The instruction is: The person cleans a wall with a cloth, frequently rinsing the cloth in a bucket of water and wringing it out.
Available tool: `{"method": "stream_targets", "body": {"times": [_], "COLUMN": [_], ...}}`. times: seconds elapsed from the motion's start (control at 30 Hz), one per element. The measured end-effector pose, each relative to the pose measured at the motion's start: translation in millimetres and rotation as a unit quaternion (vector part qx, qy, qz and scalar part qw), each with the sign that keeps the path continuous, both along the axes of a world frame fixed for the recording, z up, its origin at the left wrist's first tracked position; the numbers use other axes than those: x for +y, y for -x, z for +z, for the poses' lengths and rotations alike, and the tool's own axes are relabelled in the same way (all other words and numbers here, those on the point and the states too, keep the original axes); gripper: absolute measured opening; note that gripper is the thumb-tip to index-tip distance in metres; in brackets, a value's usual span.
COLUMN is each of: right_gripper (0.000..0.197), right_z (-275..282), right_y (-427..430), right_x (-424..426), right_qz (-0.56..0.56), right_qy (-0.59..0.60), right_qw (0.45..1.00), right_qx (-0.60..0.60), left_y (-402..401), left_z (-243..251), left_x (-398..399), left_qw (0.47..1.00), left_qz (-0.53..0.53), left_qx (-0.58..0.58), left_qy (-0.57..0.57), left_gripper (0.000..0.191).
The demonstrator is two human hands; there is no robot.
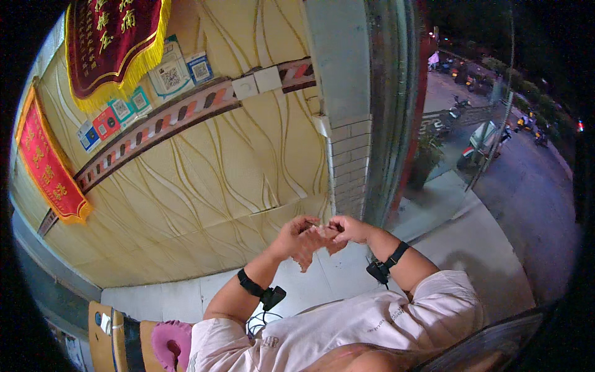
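In the head view, my left hand (pixel 296 236) and my right hand (pixel 346 229) are raised close together in front of my chest. Between them they hold a limp, pinkish-brown piece of material (pixel 312 249) with ragged lower edges; whether it is cloth or something else I cannot tell. It hangs down from the fingers of both hands. A small pale bit shows at the pinch between the two hands. Black straps with small devices are worn on both forearms.
Ahead stands a patterned yellow wall (pixel 209 186) with hanging banners (pixel 51 172) and printed code cards. A glass door (pixel 390 93) is at the right, with parked scooters (pixel 483 139) outside. At the lower left are a massage table (pixel 107 355) and a pink ring cushion (pixel 160 339).
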State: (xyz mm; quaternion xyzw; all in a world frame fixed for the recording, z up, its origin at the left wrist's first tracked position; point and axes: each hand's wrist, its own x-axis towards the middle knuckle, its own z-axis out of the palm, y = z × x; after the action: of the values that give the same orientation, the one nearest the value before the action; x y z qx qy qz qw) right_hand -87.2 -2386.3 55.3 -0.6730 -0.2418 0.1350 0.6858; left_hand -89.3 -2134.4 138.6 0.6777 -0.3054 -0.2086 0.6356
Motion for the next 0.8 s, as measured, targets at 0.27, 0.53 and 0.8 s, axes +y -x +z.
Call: {"method": "stream_targets", "body": {"times": [0.27,0.53,0.8], "right_gripper": [0.025,0.019,0.021], "right_z": [59,73,114], "right_y": [-107,-192,-269], "right_x": [75,69,54], "right_qz": [0.023,-0.137,-0.401], "right_qy": [-0.038,-0.301,-0.273], "right_qw": [0.991,0.941,0.864], "right_qx": [0.129,0.07,-0.13], "left_y": [-161,-313,-363], "left_z": [6,59,156], "left_x": [101,198,184], "left_qw": [0.99,0.836,0.684], "left_qz": [0.082,0.289,0.379], "left_qx": [-0.118,-0.455,-0.598], "left_qy": [-0.001,-0.105,-0.175], "left_gripper": [0.035,0.038,0.046]}}
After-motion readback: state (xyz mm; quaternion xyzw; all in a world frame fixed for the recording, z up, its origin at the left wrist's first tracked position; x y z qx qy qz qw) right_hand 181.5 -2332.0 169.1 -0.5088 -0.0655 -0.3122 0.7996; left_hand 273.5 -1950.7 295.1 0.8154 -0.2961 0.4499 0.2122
